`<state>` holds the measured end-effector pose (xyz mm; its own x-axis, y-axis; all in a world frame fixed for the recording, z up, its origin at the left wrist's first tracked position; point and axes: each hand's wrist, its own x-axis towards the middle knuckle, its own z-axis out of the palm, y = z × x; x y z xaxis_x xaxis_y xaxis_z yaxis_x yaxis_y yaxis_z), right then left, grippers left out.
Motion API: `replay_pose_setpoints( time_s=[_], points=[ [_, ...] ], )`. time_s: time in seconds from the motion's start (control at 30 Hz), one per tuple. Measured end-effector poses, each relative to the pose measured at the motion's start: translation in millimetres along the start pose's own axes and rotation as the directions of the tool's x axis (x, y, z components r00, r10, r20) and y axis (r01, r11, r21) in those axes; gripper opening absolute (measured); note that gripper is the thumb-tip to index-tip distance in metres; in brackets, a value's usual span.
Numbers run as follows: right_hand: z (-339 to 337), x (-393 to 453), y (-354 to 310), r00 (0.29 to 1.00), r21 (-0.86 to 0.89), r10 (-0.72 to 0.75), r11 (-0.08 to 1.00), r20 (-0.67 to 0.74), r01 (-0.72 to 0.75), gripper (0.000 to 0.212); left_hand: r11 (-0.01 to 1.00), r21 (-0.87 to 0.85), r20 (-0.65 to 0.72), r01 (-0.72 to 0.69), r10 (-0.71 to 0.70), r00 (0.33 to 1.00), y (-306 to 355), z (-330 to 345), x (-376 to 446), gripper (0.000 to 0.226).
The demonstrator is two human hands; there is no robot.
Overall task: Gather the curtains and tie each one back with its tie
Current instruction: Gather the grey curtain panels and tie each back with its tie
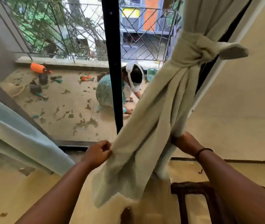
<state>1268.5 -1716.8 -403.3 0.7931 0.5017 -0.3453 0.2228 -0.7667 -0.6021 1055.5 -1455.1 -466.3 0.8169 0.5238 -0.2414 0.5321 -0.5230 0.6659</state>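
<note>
A pale green curtain [152, 120] hangs on the right of the window, gathered and bound by a knotted tie [193, 52] of the same cloth. Its lower part fans out below the knot. My left hand [98, 152] pinches the curtain's left edge low down. My right hand [185, 141] reaches in from the right and grips the folds, its fingers hidden behind the cloth. A second, light blue-green curtain [20, 135] hangs loose at the far left, apart from both hands.
A black window post [114, 62] stands in the middle of the glass. Outside, a person [128, 84] crouches on a balcony floor among garden tools and an orange bottle [37, 67]. A dark wooden chair [193, 191] stands below my right arm.
</note>
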Motion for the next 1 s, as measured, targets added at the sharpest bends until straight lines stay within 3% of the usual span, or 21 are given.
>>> replay_pose_setpoints(
  time_s=[0.1,0.17,0.3,0.4,0.47,0.63,0.83,1.0],
  points=[
    [4.6,4.3,38.9,0.979,0.105,0.202,0.973,0.031,-0.204,0.022,0.993,0.067,0.021,0.093,-0.095,0.995,-32.1,1.5,3.3,0.019],
    [7.2,8.2,59.4,0.959,0.129,0.282,0.953,-0.041,-0.274,0.022,0.984,0.092,0.031,0.151,-0.154,0.988,-49.7,3.0,3.6,0.021],
    [20.2,4.5,64.4,0.933,-0.013,0.339,0.939,-0.119,-0.343,0.036,0.978,0.123,0.139,0.169,-0.186,0.973,-73.6,14.6,7.0,0.018],
    [39.5,-4.8,56.4,0.908,-0.176,0.418,0.893,-0.014,-0.413,0.057,0.983,0.126,0.211,0.137,-0.161,0.964,-70.3,25.5,12.6,0.014],
    [54.9,-9.2,48.1,0.905,-0.304,0.421,0.871,0.06,-0.385,0.064,0.982,0.147,0.241,0.123,-0.156,0.958,-65.4,31.1,18.1,0.021],
    [89.4,-16.5,16.1,0.945,-0.52,0.285,0.838,0.161,-0.164,0.047,0.96,0.277,0.333,0.051,-0.145,0.932,-53.5,37.1,17.1,0.035],
    [146.2,-28.0,-10.9,0.986,-0.638,-0.006,0.762,0.165,0.112,0.033,0.897,0.442,0.342,0.019,-0.188,0.921,-64.4,39.6,-19.3,0.04],
    [201.5,-57.5,4.3,0.979,-0.561,-0.006,0.819,0.203,0.121,0.037,0.852,0.523,0.378,-0.014,-0.218,0.9,-89.4,39.6,-60.1,0.041]
  ],
)
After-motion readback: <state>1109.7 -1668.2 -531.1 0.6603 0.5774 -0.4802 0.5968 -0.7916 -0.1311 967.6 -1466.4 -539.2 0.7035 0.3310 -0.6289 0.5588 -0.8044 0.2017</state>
